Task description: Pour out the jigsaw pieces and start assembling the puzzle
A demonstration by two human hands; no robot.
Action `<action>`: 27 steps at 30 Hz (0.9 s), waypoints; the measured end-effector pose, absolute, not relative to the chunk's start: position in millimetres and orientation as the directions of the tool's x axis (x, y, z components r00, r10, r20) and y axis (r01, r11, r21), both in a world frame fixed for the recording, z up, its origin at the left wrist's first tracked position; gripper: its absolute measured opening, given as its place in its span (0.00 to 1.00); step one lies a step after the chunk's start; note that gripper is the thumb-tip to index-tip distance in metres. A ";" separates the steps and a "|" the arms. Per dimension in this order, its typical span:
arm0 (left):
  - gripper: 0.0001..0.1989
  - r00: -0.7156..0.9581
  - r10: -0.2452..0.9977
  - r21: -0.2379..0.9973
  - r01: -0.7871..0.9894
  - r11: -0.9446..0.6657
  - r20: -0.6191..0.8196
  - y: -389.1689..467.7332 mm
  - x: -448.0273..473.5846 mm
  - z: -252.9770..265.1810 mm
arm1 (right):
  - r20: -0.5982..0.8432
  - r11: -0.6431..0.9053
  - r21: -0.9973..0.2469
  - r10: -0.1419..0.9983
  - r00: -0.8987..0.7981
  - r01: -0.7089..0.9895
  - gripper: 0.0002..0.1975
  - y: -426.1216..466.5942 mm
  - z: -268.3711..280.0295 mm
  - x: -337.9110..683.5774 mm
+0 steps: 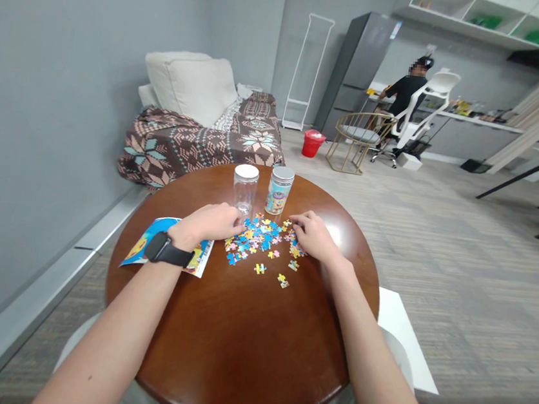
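A loose heap of small jigsaw puzzle pieces [258, 234], blue, yellow and pink, lies on the round brown table [245, 329]. At the heap's left edge rests my left hand [216, 223], bent, with thumb and fingertip slightly apart; no piece shows in it. My right hand [313, 234] lies at the opposite edge, its fingers loosely bent and apart, touching or just above some pieces; the palm hides what is under it. Behind the heap stand a clear jar [245, 194] with a white lid and a printed jar [278, 193] with a grey lid, both upright.
Under my left wrist is a colourful printed sheet [153, 234]. Beyond the table stand a covered couch [253, 125], a red bin [312, 143] and a gold-framed chair [355, 134]. A person [403, 91] in black is at the far counter, by a white office chair [421, 109].
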State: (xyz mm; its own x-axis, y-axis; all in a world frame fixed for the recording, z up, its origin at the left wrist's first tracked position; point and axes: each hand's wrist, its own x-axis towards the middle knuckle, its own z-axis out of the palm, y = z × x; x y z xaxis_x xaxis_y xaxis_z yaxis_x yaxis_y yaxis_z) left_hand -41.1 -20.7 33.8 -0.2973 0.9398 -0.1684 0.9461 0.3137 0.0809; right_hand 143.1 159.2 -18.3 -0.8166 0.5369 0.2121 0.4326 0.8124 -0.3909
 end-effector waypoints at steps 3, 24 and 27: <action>0.17 -0.304 0.939 0.088 0.943 0.320 -0.161 -21.0 -40.6 35.3 | 0.203 0.802 -0.374 0.560 -0.803 0.465 0.14 156.8 -21.4 140.4; 0.16 -0.268 0.956 0.140 0.949 0.283 -0.117 -20.3 -39.1 34.1 | -0.029 0.523 -0.657 0.703 -0.711 0.543 0.03 147.2 2.4 143.5; 0.15 -0.240 0.965 0.151 0.955 0.254 -0.105 -20.6 -36.5 35.6 | 0.024 0.500 -0.723 0.708 -0.706 0.476 0.03 149.4 1.1 142.3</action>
